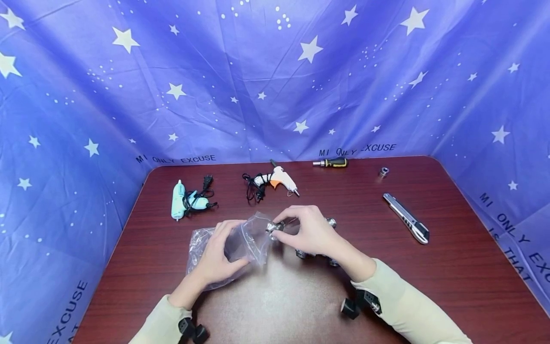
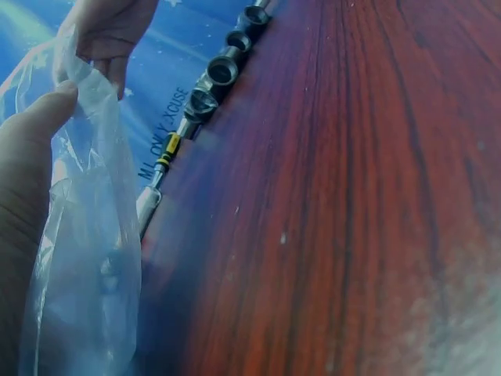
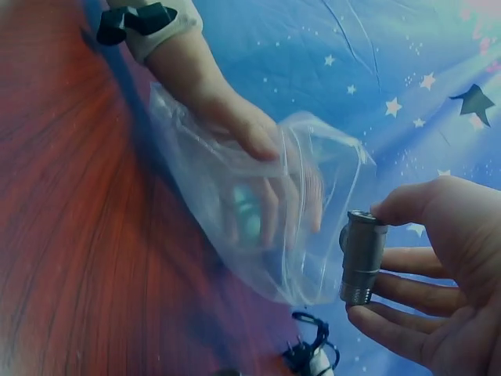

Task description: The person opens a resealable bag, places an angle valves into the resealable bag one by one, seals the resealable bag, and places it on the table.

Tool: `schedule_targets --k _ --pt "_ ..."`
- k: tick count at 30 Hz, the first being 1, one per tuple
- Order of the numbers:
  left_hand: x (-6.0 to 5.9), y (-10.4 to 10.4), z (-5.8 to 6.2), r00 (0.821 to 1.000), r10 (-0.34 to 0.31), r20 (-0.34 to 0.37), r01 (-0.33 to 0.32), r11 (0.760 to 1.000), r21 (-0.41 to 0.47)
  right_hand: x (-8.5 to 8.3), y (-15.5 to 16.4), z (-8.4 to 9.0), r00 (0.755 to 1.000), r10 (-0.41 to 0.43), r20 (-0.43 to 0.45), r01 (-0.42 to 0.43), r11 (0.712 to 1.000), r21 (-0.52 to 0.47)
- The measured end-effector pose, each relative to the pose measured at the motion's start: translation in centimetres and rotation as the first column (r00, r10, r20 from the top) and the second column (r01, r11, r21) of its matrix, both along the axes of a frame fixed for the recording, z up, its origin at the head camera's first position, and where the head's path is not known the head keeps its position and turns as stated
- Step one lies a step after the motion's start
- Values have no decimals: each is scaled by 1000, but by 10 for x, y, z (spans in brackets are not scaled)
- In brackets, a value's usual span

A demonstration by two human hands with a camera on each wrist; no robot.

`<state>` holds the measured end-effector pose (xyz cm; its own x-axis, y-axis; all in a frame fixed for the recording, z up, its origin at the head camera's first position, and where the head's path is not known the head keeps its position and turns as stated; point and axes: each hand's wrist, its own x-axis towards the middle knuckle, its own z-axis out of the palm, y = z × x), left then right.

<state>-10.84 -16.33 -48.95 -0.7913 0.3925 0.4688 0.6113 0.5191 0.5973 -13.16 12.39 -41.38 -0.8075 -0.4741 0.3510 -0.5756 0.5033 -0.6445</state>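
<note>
Two bare hands are working near the middle of a dark red wooden table, a little toward its near edge. Right hand is pinching a small metal socket between thumb and fingertips, holding it upright just beside the mouth of a clear plastic bag. Left hand is gripping that bag, fingers curled round the thin film and thumb holding the opening apart. Both wrists are angling inward, forearms in pale sleeves reaching from the near edge.

Judging by its look, the socket is hard, dense and smooth, so it may be slippery; its knurled lower band is probably the surest place to grip. The bag looks limp, light and crinkly, best held at its rim.

More sockets are lying on the table under and beside the right hand. Toward the far edge are sitting a mint-green glue gun, a white and orange glue gun and a screwdriver. Nearer the right edge are lying a lone socket and a silver utility knife. Blue starry cloth is surrounding the table.
</note>
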Motion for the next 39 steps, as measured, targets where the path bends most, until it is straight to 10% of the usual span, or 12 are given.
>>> schedule_targets --k 39 --pt "4 9 -2 999 -16 -30 16 1000 -12 4 -59 -32 981 16 195 -11 1000 -25"
